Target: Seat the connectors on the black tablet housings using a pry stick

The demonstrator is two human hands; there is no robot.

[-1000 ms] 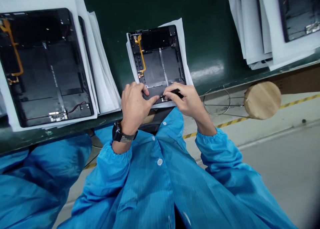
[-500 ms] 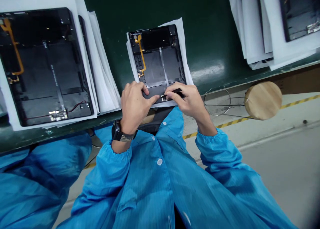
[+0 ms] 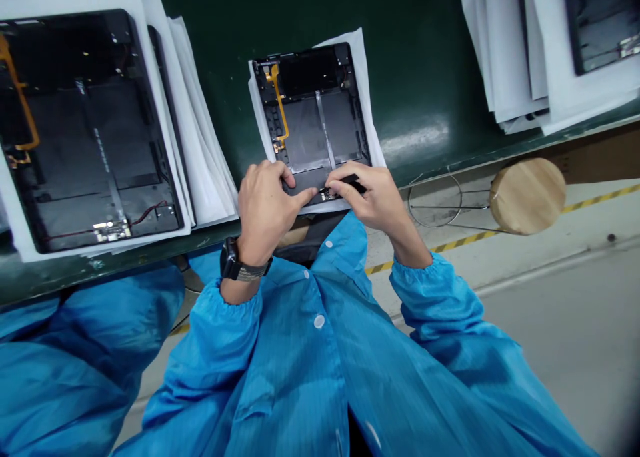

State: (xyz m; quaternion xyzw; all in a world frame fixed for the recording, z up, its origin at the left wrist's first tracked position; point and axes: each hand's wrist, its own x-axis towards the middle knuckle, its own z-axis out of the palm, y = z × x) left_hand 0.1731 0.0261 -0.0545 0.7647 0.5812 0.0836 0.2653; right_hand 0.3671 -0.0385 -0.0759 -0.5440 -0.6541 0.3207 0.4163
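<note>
A black tablet housing, its inside facing up, lies on white sheeting in front of me. An orange flex cable runs down its left side, and a grey ribbon cable crosses the middle. My left hand rests over the lower left corner, thumb stretched towards a small circuit board at the near edge. My right hand pinches a slim black tool, whose thin tip is by that board. The fingers partly hide the tool, so its exact kind is unclear.
Left, a larger-looking open housing lies on stacked white sheets; another housing and stack stand right. A round wooden stool is beyond the green table's front edge. Someone's blue-clad legs are at left.
The view has shifted slightly. The tool in my right hand is turned a little, and its tip now shows near the left thumb. Both hands stay at the housing's near edge.
</note>
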